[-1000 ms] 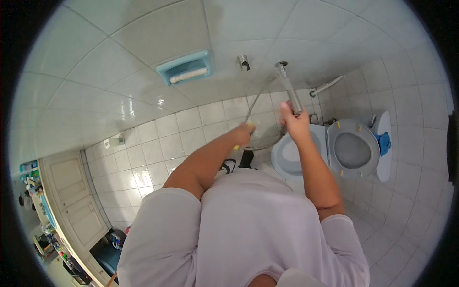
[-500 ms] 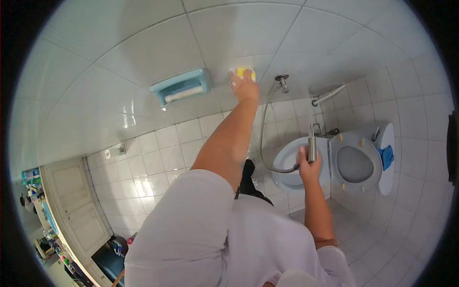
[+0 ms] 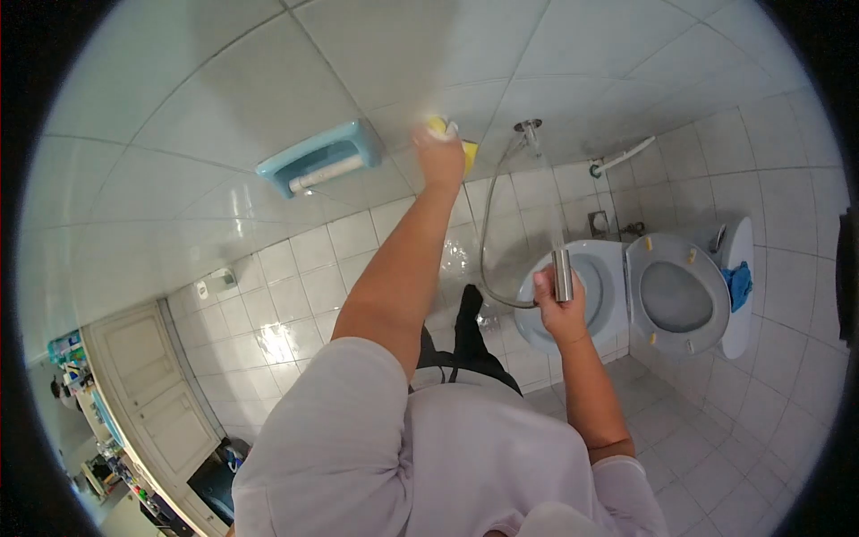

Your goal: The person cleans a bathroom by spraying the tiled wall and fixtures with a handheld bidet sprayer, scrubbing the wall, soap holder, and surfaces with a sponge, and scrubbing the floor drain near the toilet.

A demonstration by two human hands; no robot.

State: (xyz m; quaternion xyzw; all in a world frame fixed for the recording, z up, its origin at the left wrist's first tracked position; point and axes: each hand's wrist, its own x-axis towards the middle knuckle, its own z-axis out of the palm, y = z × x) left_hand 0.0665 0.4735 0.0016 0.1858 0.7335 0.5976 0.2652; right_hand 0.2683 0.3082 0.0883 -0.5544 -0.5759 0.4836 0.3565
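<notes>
Left hand [image 3: 438,161], closed: gripping yellow sponge [image 3: 470,156], likely soft | Right hand [image 3: 564,315], wrapped: holding metal sprayer [image 3: 562,274], likely rigid, slippery; barrel offering grip

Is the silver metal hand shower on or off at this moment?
On. From the silver metal hand shower, held in the right hand, a pale jet of water sprays toward the tiled wall.

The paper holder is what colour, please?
The paper holder is light blue, as the head view shows.
</notes>
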